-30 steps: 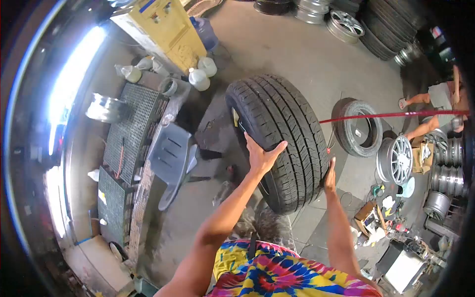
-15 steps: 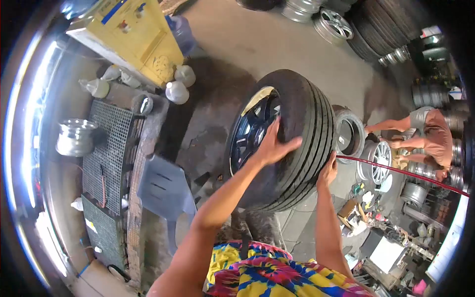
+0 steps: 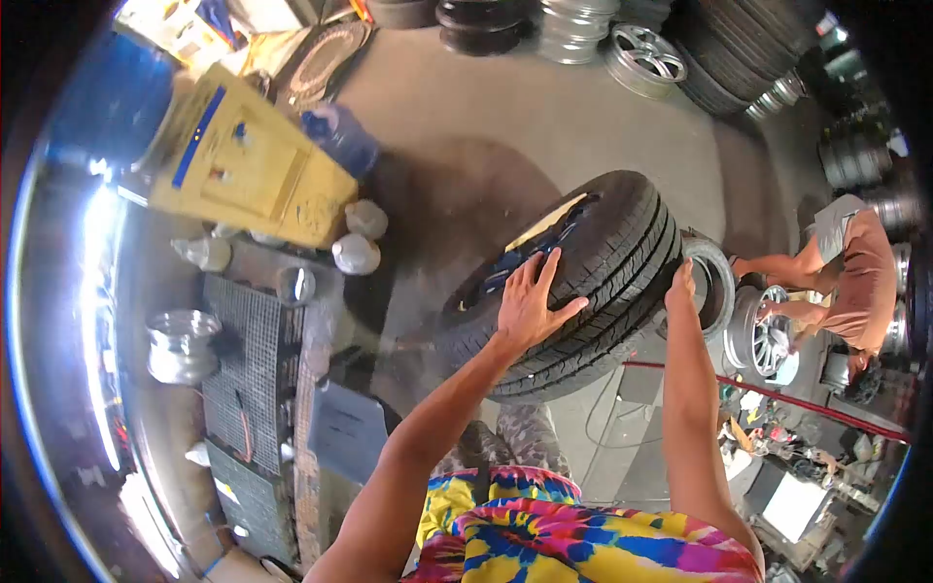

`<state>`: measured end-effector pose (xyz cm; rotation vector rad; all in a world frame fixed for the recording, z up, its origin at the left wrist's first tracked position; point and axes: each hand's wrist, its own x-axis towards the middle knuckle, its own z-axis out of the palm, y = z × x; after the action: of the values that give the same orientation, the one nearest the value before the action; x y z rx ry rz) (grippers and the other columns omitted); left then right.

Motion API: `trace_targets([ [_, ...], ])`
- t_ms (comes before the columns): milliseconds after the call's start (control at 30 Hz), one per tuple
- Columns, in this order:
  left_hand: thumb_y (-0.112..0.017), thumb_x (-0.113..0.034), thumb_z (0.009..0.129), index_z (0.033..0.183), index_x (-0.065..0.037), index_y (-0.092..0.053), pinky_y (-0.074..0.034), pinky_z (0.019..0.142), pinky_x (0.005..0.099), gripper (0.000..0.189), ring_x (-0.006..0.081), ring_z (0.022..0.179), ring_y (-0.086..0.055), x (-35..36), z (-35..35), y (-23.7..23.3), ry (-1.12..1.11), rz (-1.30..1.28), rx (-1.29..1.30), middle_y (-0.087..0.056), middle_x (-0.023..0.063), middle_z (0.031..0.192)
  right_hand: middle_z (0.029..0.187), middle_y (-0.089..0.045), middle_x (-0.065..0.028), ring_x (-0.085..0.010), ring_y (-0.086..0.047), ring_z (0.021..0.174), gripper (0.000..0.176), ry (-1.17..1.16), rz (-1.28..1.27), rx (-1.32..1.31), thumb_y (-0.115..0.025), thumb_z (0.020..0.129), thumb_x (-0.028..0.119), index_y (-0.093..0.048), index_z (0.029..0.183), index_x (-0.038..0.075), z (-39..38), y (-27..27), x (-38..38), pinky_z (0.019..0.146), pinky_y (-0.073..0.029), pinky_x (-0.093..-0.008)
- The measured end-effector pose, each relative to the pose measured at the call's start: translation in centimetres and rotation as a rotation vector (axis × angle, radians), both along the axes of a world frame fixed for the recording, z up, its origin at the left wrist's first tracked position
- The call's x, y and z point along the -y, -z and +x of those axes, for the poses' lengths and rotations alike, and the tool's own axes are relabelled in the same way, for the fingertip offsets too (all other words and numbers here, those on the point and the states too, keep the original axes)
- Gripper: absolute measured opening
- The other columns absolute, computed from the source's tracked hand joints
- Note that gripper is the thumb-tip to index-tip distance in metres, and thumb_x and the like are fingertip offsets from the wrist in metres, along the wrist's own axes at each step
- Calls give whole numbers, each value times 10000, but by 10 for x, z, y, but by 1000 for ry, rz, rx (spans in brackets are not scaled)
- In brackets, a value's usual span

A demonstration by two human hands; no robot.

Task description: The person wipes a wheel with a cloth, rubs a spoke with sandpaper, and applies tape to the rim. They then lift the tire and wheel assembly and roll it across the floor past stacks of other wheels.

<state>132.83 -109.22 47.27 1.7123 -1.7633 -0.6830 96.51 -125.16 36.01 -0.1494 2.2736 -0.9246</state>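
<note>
A black tire (image 3: pixel 607 277) on a dark spoked rim (image 3: pixel 530 248) leans in front of me, its tread turned toward my right. A pale yellow strip (image 3: pixel 549 222) shows along the rim's far edge. My left hand (image 3: pixel 533 306) rests on the tire near the rim, with fingers stretched out and thumb spread wide. Against the tread on the other side, my right hand (image 3: pixel 680 287) lies flat with its fingers pointing away from me; part of it is seen edge-on. Below the tire, my camouflage-patterned trouser legs (image 3: pixel 530 437) show.
Another person (image 3: pixel 846 272) bends over a silver rim (image 3: pixel 763 335) at right. A bare tire (image 3: pixel 708 287) lies behind my right hand. A red bar (image 3: pixel 816 400) crosses there. At left stand a yellow cabinet (image 3: pixel 262 165), white jugs (image 3: pixel 357 255) and a grey chair (image 3: pixel 345 428).
The wheel has tipped over further, its rim face now seen at a flatter angle. My left hand has settled on the tire, and my right hand has shifted right. The view has swung.
</note>
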Motion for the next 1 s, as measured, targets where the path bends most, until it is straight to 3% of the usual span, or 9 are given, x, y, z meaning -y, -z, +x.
trace_targets([
  [167, -731, -654, 906, 1619, -90, -398, -457, 1106, 533, 969, 437, 1326, -554, 103, -31, -8, 35, -36, 96, -548, 234, 1457, 1503, -594, -238, -437, -579, 1339, 964, 154, -27, 36, -538, 950, 783, -605, 1466, -28, -5, -42, 57, 1102, -458, -530],
  [333, -615, -740, 939, 1594, -74, -418, -444, 1120, 532, 955, 433, 1339, -547, 225, -75, -14, 55, 190, 172, -549, 265, 1443, 1402, -553, -269, -481, -534, 1255, 579, -378, -458, -700, -535, 1108, 446, -578, 1441, -26, 12, -5, -19, 1123, -389, -493],
  [433, -574, -780, 939, 1590, -58, -417, -407, 1156, 542, 985, 434, 1390, -507, 301, -108, -1, 58, 234, 158, -518, 274, 1498, 1469, -486, -271, -430, -436, 1419, 652, -468, -242, -553, -631, 1059, 388, -458, 1556, 2, 126, -83, -98, 1210, -316, -504],
  [633, -552, -876, 869, 1621, -3, -386, -386, 1203, 497, 1164, 436, 1431, -496, 446, -153, 37, 206, 451, 21, -499, 330, 1523, 1541, -453, -254, -411, -417, 1449, 754, -139, -433, -567, -595, 1074, 454, -368, 1616, -19, 204, -64, -43, 1220, -307, -483],
  [700, -552, -859, 896, 1593, 2, -444, -412, 1190, 451, 1113, 398, 1433, -528, 490, -128, 64, 272, 679, -360, -518, 330, 1538, 1532, -475, -267, -373, -432, 1456, 754, -44, -344, -524, -580, 1081, 475, -398, 1597, -44, 173, -74, -7, 1225, -309, -461],
  [767, -569, -806, 936, 1535, 53, -504, -425, 1176, 418, 1050, 358, 1422, -551, 484, -98, 31, 413, 578, -611, -545, 303, 1535, 1537, -483, -266, -363, -446, 1455, 744, -4, -362, -464, -583, 1080, 480, -428, 1580, -49, 123, -66, 19, 1216, -325, -453],
  [900, -785, -563, 920, 1525, 95, -466, -425, 1170, 428, 949, 352, 1369, -583, 405, -80, 15, 309, 455, -564, -614, 250, 1458, 1458, -608, -276, -370, -574, 1346, 777, 29, -339, -343, -604, 1060, 550, -538, 1472, -106, 31, -89, 97, 1145, -412, -411],
  [967, -851, -506, 865, 1563, 50, -420, -429, 1168, 456, 991, 384, 1353, -580, 366, -102, 12, 431, 246, -344, -594, 252, 1461, 1463, -607, -293, -433, -550, 1381, 843, -126, -206, -450, -537, 1047, 653, -558, 1469, -76, -52, -37, 114, 1156, -401, -436],
  [1000, -850, -526, 854, 1574, 44, -395, -430, 1167, 473, 1025, 407, 1362, -562, 357, -119, 22, 372, 171, -286, -566, 259, 1481, 1470, -596, -304, -460, -531, 1391, 896, -94, -180, -309, -484, 1031, 720, -577, 1459, -62, -65, -73, 144, 1166, -385, -451],
])
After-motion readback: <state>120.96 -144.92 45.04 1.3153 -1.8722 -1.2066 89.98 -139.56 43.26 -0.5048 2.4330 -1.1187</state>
